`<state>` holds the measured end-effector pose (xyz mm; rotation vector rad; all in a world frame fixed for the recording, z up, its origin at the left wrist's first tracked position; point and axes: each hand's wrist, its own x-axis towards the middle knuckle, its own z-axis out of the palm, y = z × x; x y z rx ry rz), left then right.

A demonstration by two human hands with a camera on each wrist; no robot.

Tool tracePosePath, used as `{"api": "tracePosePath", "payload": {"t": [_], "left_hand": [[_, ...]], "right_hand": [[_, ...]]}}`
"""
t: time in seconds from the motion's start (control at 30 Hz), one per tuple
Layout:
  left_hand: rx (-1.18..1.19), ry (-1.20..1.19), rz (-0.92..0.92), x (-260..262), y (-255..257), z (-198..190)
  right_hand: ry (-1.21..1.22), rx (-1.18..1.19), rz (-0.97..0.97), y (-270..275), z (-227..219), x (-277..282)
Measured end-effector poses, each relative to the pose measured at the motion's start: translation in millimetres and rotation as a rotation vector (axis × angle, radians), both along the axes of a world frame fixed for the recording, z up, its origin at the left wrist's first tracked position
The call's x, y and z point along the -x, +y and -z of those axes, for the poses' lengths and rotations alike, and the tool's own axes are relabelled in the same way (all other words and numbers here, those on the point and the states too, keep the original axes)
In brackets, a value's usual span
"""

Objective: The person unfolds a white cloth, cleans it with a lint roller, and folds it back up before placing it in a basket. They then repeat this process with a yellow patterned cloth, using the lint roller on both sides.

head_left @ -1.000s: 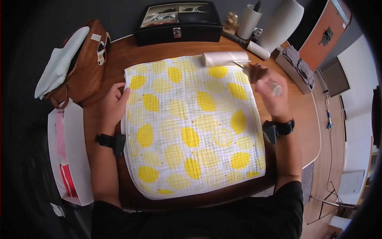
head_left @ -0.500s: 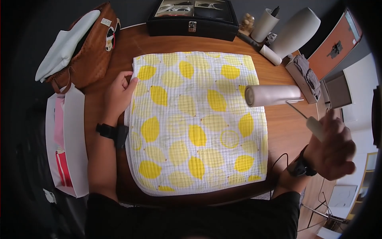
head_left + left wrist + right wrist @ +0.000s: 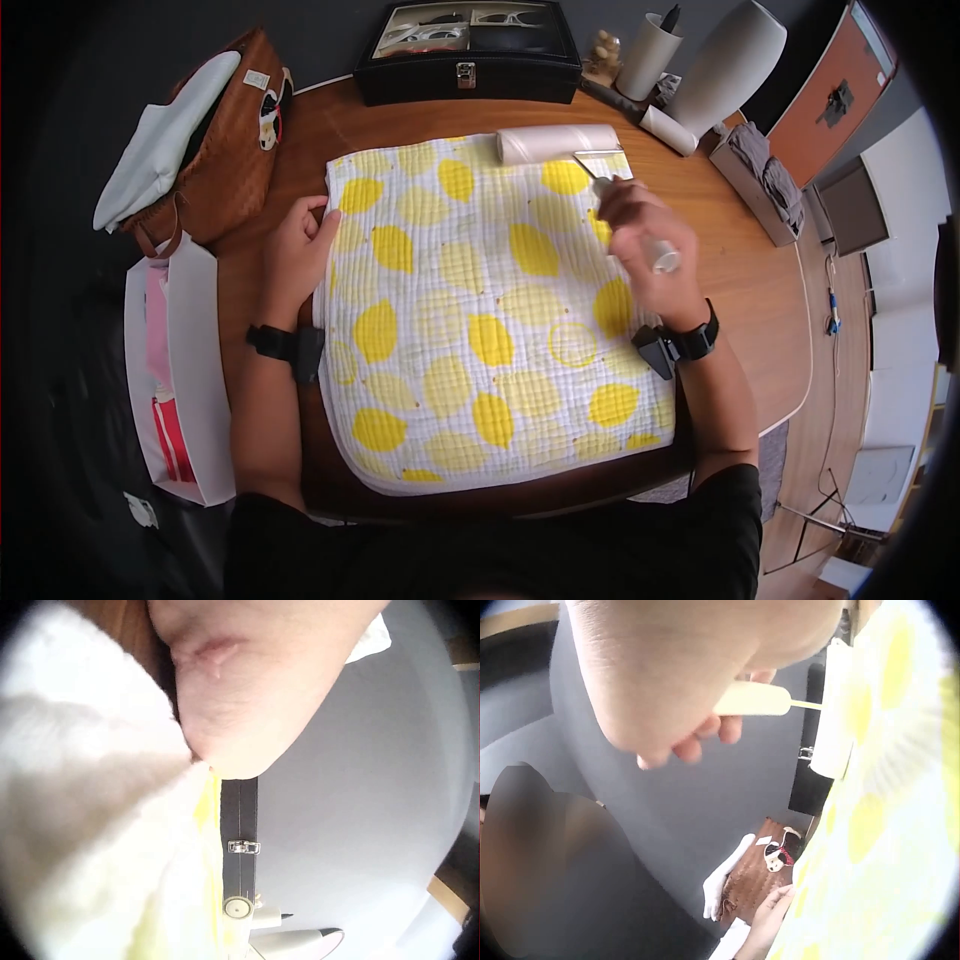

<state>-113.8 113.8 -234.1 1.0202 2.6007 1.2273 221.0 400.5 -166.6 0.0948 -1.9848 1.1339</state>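
Note:
A folded white cloth with yellow lemons [image 3: 465, 310] lies flat on the table. My right hand [image 3: 655, 250] grips the handle of a lint roller, its fingers curled round it; the pale roller [image 3: 558, 144] lies across the cloth's far edge, right of centre. In the right wrist view the roller [image 3: 832, 712] touches the cloth, and the cream handle [image 3: 757, 699] shows under my hand [image 3: 697, 667]. At the cloth's left edge my left hand [image 3: 300, 250] rests with its thumb on the border; in the left wrist view its fingertips are hidden.
A black glasses case [image 3: 470, 75] stands at the back of the wooden table [image 3: 740, 330]. Behind to the right are a white cylinder [image 3: 650, 60], a white vase [image 3: 728, 65] and a grey box [image 3: 757, 180]. On the left are a brown bag [image 3: 235, 150] and a white box [image 3: 200, 370].
The roller was lifted off to the cloth's right half a second ago; my right hand has brought it back left and away onto the far edge. My left hand stays at the left border.

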Motion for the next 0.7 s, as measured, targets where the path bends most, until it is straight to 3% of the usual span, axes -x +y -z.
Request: {"api": "tracePosePath", "payload": {"t": [0.07,0.17,0.27,0.33,0.4,0.5,0.57,0.7], "left_hand": [[0.017,0.021,-0.002,1.1,2.5,0.0],[-0.002,-0.001,0.003,5.0,-2.8,8.6],[-0.011,0.005,0.008,7.1,-0.2,10.5],[-0.001,0.018,0.005,5.9,-0.6,8.9],[0.003,0.032,0.010,5.0,0.4,7.2],[0.002,0.013,0.012,4.6,1.1,6.3],[0.012,0.003,0.009,1.4,1.8,3.4],[-0.006,0.025,-0.001,1.0,1.0,3.3]], "right_hand": [[0.099,0.174,0.128,2.1,6.4,-18.4],[0.153,0.265,-0.042,-32.9,-53.2,-38.4],[0.081,0.298,-0.067,-78.8,-99.7,-54.7],[-0.019,0.371,-0.180,-84.1,-97.2,-56.0],[-0.113,0.318,-0.451,-80.3,-84.0,-38.2],[-0.032,0.057,-0.311,-66.9,-58.5,-20.4],[-0.002,-0.083,-0.166,-41.9,-15.3,4.1],[0.043,-0.120,-0.076,-31.5,-14.4,10.7]]}}
